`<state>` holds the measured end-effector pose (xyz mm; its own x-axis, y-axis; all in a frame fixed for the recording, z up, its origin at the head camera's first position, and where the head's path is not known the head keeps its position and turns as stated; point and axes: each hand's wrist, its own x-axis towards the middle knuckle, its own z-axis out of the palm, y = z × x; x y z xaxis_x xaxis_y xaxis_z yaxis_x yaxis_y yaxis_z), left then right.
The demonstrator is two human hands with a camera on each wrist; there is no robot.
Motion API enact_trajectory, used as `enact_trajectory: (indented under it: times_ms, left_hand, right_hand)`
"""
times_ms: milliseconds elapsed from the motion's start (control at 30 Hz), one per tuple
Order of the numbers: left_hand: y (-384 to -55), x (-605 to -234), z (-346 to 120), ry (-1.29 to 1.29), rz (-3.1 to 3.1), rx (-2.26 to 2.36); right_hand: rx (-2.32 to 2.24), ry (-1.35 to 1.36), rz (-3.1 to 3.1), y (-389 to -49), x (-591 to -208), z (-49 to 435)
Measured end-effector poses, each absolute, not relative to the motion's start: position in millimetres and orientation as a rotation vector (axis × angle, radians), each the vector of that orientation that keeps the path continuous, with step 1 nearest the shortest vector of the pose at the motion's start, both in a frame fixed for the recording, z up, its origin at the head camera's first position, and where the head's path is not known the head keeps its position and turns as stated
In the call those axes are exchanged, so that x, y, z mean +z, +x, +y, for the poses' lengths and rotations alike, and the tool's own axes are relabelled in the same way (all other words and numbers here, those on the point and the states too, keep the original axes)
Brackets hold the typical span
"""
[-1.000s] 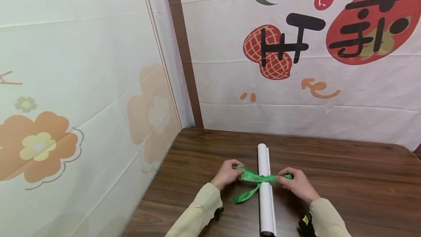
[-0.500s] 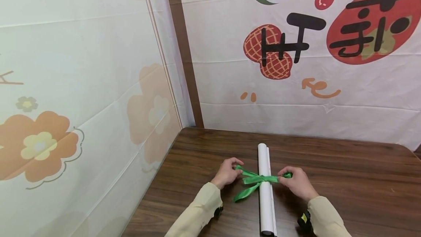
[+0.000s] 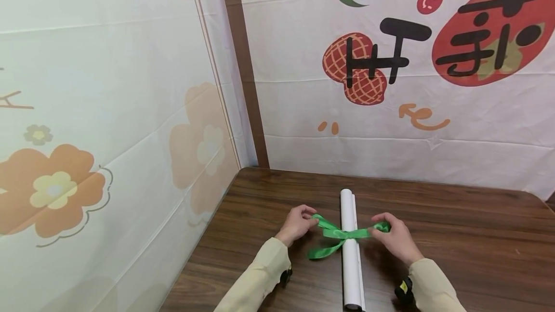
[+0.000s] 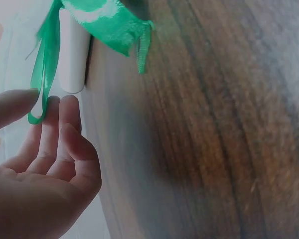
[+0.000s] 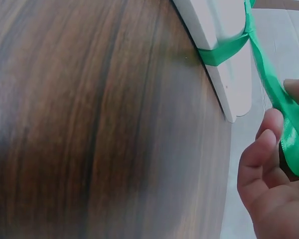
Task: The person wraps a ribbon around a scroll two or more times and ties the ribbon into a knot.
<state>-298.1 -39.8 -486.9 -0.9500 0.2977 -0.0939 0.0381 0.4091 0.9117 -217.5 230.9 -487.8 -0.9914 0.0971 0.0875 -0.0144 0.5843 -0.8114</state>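
A white paper roll (image 3: 350, 273) lies lengthwise on the table with a green ribbon (image 3: 342, 234) tied round its middle. My left hand (image 3: 298, 225) pinches a loop of the ribbon between thumb and fingers, left of the roll; the left wrist view shows the loop's end (image 4: 37, 118) at the thumb. On the other side my right hand (image 3: 395, 236) pinches the ribbon, which runs taut from the knot (image 5: 250, 31) to the fingers. A loose ribbon tail (image 3: 323, 253) hangs out toward the lower left.
The dark wood-grain table (image 3: 468, 235) extends to both sides of the roll. Behind it hangs a white printed backdrop (image 3: 295, 85), and another printed sheet (image 3: 130, 110) borders the left. A black wrist strap (image 3: 404, 290) sits at the right sleeve.
My right hand has shifted slightly right and up, drawing the ribbon out. The left hand has risen a little with its loop. The loose tail has moved up slightly.
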Motion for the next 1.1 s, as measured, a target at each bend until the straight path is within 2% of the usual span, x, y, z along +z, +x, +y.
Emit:
enact_trajectory:
  times_ms: [700, 1100]
  left_hand:
    - [-301, -488, -43, 0.278, 2.382, 1.606]
    - [-297, -473, -48, 0.482, 2.699, 1.432]
  right_hand:
    - [1.276, -0.141, -2.732, -216, -488, 237]
    - [1.031, -0.023, -2.731, -210, -480, 238]
